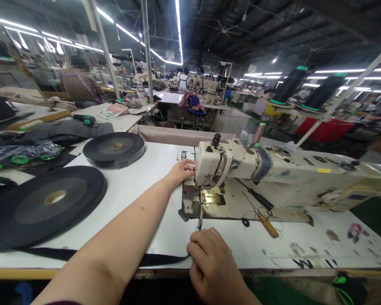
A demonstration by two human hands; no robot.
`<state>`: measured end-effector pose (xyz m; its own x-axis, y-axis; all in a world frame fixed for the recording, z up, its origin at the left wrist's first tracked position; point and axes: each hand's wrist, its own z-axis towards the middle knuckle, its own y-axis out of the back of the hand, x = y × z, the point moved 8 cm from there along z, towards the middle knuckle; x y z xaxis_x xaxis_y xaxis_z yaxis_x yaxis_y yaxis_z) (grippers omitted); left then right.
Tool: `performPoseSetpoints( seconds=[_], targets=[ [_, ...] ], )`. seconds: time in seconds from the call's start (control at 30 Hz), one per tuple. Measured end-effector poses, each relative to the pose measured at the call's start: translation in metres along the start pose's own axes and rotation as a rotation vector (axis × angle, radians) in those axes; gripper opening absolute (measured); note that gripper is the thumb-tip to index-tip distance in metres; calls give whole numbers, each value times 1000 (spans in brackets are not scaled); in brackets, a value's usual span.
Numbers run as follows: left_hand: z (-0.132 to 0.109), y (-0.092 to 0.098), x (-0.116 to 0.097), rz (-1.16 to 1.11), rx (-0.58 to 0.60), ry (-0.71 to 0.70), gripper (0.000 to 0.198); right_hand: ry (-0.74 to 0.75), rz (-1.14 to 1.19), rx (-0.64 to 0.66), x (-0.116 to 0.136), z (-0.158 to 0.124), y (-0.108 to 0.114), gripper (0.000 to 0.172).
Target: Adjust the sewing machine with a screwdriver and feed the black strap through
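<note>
My left hand [183,170] reaches to the left end of the white sewing machine [247,165], fingers bent together against its head. Their tips are partly hidden, and I cannot make out what is between them. At the table's front edge, my right hand [214,262] is closed on a black fabric tape [163,259]. This tape runs left along the edge, passing under my left forearm, toward a large black tape roll [22,207]. A thin, shiny strip-like piece [200,214] stretches from below the needle toward my right hand; its kind is unclear.
A second black tape roll [114,148] lies farther back. Right of the needle are a wooden-handled screwdriver [266,223] and a black-handled screwdriver [258,197]. Black thread cones [288,87] stand behind the machine. A person [81,84] sits at the far left.
</note>
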<state>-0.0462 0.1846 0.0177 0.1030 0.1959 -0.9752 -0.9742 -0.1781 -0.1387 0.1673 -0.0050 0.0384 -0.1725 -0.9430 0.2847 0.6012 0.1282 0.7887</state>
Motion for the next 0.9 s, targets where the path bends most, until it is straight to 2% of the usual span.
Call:
performPoseSetpoints(
  seconds=[0.17,0.33,0.5,0.63,0.7,0.8,0.83,0.9],
  targets=[
    [-3,2,-8,-120,-76,30,59,-24,18,3,-1,-1,0,26],
    [-9,8,-8,-152,-225,175,46,-51,14,5,-3,-2,-1,27],
    [-16,10,-7,-171,-207,326,26,-53,-4,-1,-3,-1,-1,26],
    [-18,19,-11,-178,-236,304,27,-32,-29,-28,-4,0,-1,23],
    [-18,21,-12,-202,-257,278,23,25,-71,-63,-5,-1,-3,22],
    [-18,18,-10,-251,-268,252,19,146,-190,-179,-6,-4,-3,11],
    [-17,17,-9,-270,-270,244,18,170,-236,-225,-7,-6,-2,11],
    [-16,15,-7,-305,-278,241,17,149,-317,-229,-12,-5,-5,17]
  ],
)
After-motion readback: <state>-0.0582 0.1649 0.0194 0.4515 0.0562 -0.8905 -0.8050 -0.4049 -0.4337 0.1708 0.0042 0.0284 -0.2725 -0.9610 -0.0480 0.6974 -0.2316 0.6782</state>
